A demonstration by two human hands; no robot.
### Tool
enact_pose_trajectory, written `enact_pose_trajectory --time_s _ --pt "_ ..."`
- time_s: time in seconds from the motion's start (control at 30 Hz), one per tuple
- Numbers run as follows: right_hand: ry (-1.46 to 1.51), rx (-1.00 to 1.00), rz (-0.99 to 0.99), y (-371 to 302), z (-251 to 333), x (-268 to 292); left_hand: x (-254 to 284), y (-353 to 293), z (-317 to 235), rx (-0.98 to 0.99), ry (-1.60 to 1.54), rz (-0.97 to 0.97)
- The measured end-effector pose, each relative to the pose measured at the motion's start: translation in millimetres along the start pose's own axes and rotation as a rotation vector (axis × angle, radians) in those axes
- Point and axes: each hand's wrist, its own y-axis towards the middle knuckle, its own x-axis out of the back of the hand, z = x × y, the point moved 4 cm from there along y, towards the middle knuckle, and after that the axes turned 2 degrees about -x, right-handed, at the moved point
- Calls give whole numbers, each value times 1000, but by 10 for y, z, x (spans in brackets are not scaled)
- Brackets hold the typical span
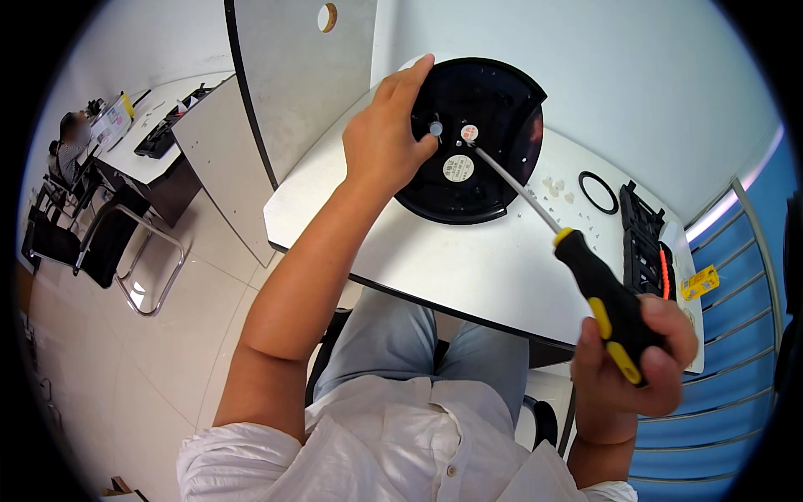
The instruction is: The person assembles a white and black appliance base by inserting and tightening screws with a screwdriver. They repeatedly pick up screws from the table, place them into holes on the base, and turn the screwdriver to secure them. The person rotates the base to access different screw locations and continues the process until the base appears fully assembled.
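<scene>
My left hand (391,125) grips the left side of a round, glossy black housing (510,100) with a notch cut from its right edge. The thumb lies on its face, beside a pale round peg (436,129). Two round stickers are on that face, a small red-and-white one (469,132) and a larger white one (458,168). In my right hand (640,356) is a screwdriver (598,289) with a black-and-yellow handle. Its long shaft slants up to the left, and the tip meets the housing just below the small sticker. Whether a screw sits under the tip is too small to tell.
On the white table (401,259), small screws and clear bits (559,191) lie right of the housing, by a black ring (599,192). Farther right are a black tool case (642,238) and a yellow box (699,283). A grey partition (305,84) stands left; a person (74,146) sits beyond.
</scene>
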Motion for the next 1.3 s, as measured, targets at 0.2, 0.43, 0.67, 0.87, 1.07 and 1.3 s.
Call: enact_pose_trajectory --time_s 0.2,0.43,0.67,0.87,1.07,1.3 --pt "103 325 -113 80 -2 -476 -36 4 -39 -3 1 11" --pt "115 361 -174 114 81 -789 -13 -24 -29 77 -29 68" --pt "37 403 -215 137 78 -888 -1 -32 -31 92 -37 71" --pt "12 406 -188 156 63 -904 -25 -48 -42 69 -41 43" --pt "-13 448 -172 298 130 -910 -26 -58 -46 -22 19 -31" --pt "55 396 77 488 301 -858 -16 -60 -81 3 -8 -19"
